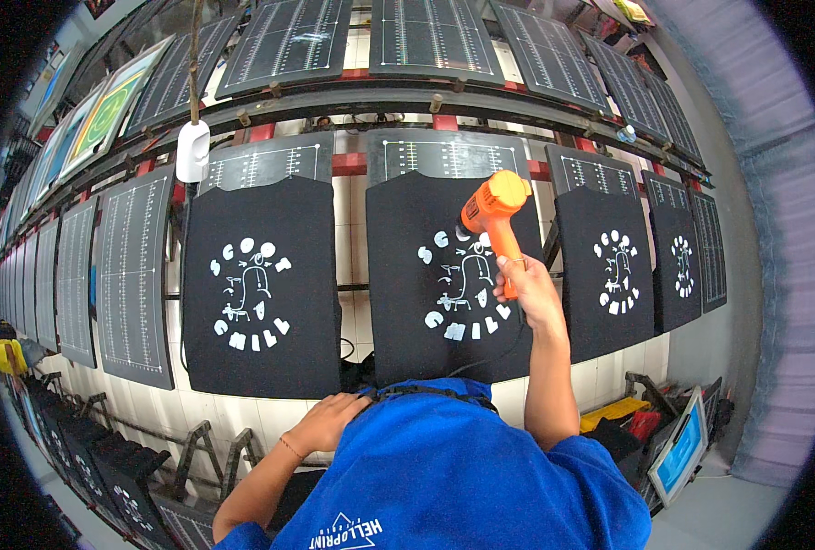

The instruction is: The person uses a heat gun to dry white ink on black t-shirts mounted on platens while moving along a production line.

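Note:
My right hand (528, 289) is wrapped around the handle of an orange hair dryer (496, 203). Its nozzle points left and down over a black T-shirt (393, 284) with a white scooter print and ring of letters, covering part of the top letters. That shirt lies flat on a dark, grid-marked printing board (407, 151). Low and left, my left hand (334, 420) rests by the near edge of the boards at my waist, fingers laid flat and holding nothing visible. Another black T-shirt (311, 275) with the same print lies to the left.
Two more printed black shirts (577, 261) lie on boards to the right. A white socket block (193, 151) hangs from a cord at the left. Behind runs a dark rail (371, 108) with more boards. Framed screens stand far left; another framed screen (680, 449) leans low right.

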Available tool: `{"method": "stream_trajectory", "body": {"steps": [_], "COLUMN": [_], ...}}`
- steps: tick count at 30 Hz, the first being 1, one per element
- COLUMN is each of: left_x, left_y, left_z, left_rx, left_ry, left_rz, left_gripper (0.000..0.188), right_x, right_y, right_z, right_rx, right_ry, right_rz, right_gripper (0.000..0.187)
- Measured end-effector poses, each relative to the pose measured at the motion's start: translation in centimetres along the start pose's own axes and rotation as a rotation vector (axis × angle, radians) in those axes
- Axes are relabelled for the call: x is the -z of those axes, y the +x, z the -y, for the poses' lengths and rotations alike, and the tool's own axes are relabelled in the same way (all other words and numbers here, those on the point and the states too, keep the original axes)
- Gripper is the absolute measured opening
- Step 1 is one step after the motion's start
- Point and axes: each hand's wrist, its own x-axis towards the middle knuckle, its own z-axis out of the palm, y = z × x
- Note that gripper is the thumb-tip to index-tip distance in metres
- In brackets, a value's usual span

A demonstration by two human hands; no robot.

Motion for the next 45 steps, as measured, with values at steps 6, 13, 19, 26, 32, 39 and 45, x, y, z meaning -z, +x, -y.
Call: {"method": "stream_trajectory", "body": {"steps": [6, 13, 19, 26, 32, 39, 45], "left_x": [0.2, 0.0, -0.3, 0.8, 0.3, -0.1, -0.2], "left_y": [0.0, -0.1, -0.2, -0.1, -0.1, -0.1, -0.3], "left_z": [0.0, 0.2, 0.4, -0.5, 0.0, 0.2, 0.0], "left_rx": [0.018, -0.031, -0.045, -0.033, -0.042, -0.043, -0.045], "left_ry": [-0.024, -0.036, -0.026, -0.052, -0.036, -0.040, -0.021], "left_rz": [0.043, -0.020, -0.047, -0.016, -0.014, -0.038, -0.067], "left_gripper": [0.057, 0.055, 0.055, 0.056, 0.058, 0.058, 0.056], "right_x": [-0.3, -0.5, -0.9, -0.2, 0.1, -1.5, -2.1], "right_y": [0.3, 0.0, -1.0, -1.6, -0.6, -0.3, -0.4], "right_z": [0.1, 0.2, 0.3, -0.2, -0.2, -0.1, 0.1], "right_rx": [0.031, 0.005, 0.019, 0.027, 0.017, 0.027, -0.003], "right_ry": [-0.038, -0.042, -0.082, -0.087, -0.057, -0.048, -0.083], "right_rz": [0.019, 0.020, 0.004, 0.032, -0.002, 0.097, 0.167], "right_gripper": [0.026, 0.022, 0.022, 0.023, 0.024, 0.025, 0.024]}}
